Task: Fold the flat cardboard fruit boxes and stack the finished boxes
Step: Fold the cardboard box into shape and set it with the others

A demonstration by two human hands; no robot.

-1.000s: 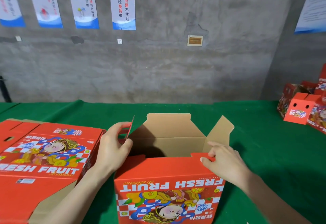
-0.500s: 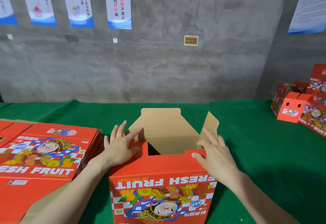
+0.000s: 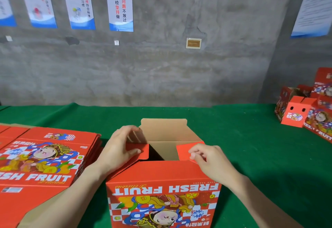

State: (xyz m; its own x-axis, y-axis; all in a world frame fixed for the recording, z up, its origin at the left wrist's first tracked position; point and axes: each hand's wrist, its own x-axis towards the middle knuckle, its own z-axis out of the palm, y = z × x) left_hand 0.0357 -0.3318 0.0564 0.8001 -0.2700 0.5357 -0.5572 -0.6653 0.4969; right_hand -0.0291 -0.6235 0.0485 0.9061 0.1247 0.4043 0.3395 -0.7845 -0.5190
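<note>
Open box (image 3: 161,188) stands upright on the green worktop (image 3: 251,147), centre near, print side facing the viewer with "FRESH FRUIT" upside down. Top is open, tan interior visible. Far flap (image 3: 163,129) stands up, plain cardboard side showing.

Left hand (image 3: 118,148) is at the box's left top edge. Its fingers curl over the left side flap (image 3: 142,150) with the thumb on the red face, and the flap is tipped inward over the opening.

Right hand (image 3: 210,161) is at the right top edge, narrow, pinching the right side flap (image 3: 185,150) between thumb and fingertips. That flap also leans inward. A dark gap lies between the two red flaps.

Stack of flat boxes (image 3: 45,156) lies on the left of the worktop, just beside the left forearm, same cartoon print up.

Finished boxes (image 3: 294,113) are grouped at the far right, well apart from the open box.

Posters (image 3: 119,3) hang on the grey concrete wall beyond.
</note>
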